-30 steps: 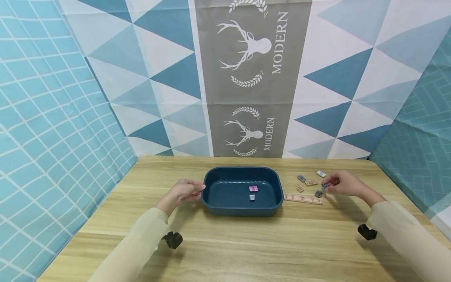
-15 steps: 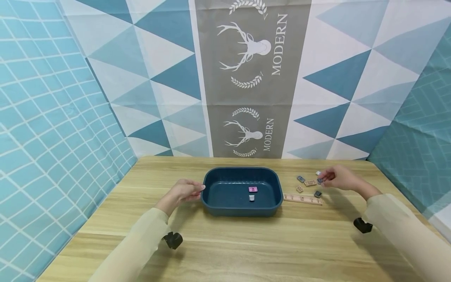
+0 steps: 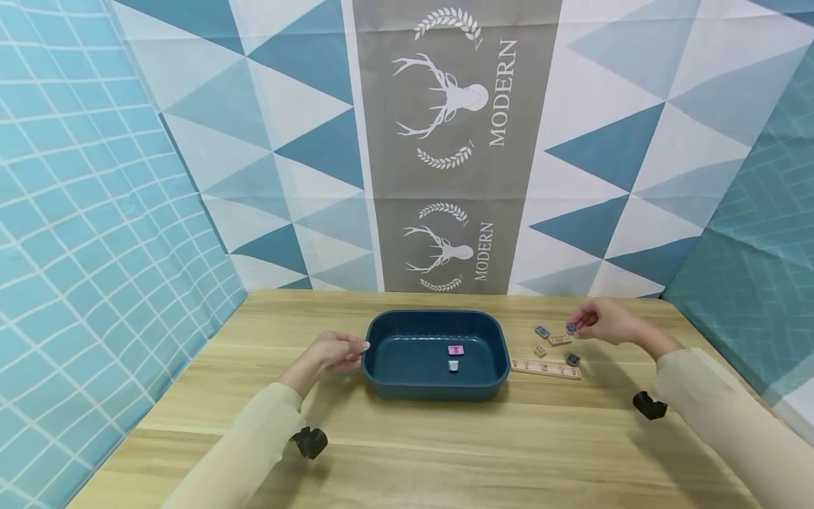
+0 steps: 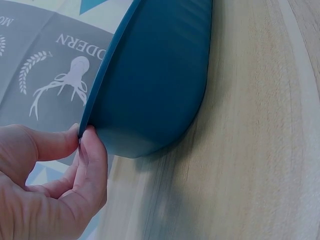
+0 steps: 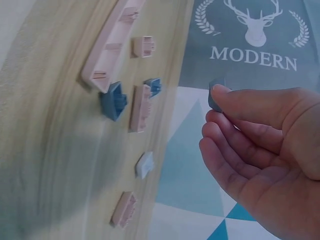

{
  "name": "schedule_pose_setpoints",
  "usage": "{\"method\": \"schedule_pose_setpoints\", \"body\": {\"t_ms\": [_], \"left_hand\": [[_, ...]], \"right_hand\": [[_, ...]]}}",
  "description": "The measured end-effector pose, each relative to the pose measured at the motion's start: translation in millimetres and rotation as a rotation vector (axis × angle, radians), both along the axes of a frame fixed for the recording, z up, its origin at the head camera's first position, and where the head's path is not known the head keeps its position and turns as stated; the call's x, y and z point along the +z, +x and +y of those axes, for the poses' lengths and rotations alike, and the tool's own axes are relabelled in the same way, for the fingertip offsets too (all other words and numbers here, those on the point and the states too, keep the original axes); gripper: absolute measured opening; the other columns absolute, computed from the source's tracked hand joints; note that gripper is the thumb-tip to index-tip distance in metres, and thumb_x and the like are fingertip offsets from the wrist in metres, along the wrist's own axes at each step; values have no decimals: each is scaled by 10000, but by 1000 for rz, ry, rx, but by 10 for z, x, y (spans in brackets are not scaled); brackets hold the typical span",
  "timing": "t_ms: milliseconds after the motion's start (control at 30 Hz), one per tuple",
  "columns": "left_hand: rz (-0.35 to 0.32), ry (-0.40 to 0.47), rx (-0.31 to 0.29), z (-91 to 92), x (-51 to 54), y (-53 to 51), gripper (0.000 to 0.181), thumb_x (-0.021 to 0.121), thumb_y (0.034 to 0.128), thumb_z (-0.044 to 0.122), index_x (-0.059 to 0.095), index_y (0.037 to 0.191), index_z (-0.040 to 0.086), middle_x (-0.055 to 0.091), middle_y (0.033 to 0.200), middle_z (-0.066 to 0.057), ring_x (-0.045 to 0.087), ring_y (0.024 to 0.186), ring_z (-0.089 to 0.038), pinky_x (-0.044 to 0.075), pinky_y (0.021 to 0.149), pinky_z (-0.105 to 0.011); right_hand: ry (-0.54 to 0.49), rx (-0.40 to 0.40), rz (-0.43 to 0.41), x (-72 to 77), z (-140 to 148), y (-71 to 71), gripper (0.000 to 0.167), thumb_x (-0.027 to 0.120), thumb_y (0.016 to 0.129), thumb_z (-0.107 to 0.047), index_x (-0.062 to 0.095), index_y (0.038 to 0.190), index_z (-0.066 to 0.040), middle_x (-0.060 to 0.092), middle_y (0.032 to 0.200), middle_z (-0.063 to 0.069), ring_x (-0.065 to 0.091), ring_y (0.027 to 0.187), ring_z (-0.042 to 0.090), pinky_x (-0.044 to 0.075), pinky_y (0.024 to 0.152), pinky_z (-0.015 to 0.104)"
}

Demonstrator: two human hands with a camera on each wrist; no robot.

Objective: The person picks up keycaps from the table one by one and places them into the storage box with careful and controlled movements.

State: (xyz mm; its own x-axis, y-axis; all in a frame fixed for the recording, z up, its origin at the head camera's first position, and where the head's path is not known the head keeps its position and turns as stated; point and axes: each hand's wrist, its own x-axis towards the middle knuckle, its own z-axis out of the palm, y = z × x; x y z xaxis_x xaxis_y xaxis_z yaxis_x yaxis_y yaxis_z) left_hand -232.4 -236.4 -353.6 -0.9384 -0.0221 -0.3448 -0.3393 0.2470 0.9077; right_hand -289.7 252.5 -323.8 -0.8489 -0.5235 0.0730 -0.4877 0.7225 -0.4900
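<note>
The left hand point(image 3: 333, 351) pinched the left rim of a blue tray point(image 3: 435, 392). In the tray's right half lay a white piece point(image 3: 453, 366) and, just behind it, a pink piece point(image 3: 456, 350). Beyond, on the wooden table point(image 3: 458, 452), a long bar point(image 3: 545, 369) lay near scattered small pieces point(image 3: 559, 340) (their markings too tiny to read). The right hand point(image 3: 603, 322) held a grey-blue piece point(image 3: 571, 329) between thumb and fingers, off the table.

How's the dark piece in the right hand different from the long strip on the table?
Color: the dark piece is bluish gray, the long strip pale pinkish. Shape: the dark piece is compact, the long strip much longer. Pose: the right hand pinches the dark piece, while the long strip lies on the table. Both are right of the blue bin in the head view.
</note>
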Motion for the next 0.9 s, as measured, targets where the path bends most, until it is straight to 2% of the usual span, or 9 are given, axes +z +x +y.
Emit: {"method": "schedule_pose_setpoints", "body": {"t_ms": [367,633,900], "left_hand": [[-3,-15,-7,20,11,-8,352,598,943,89,538,1230,-106,586,783,-1,561,661,-41,543,614,-136],[0,-17,-2,4,10,8,354,614,935,99,545,1218,-103,598,791,-9,568,661,-47,549,617,-143],[-5,-15,-8,11,16,6,358,606,941,99,537,1228,-104,585,785,0,563,668,-47,549,622,-144]], "right_hand": [[36,-34,3,136,-165,-4,175,716,841,-88,697,980,16,709,878,91,647,776,128,550,663,214],[32,12,5,212,-314,-26,172,725,826,-67,693,964,31,708,866,112,650,769,137,530,619,205],[44,30,-4,251,-406,-49,148,722,815,-37,695,945,28,709,854,95,645,766,114,538,660,194]]}}
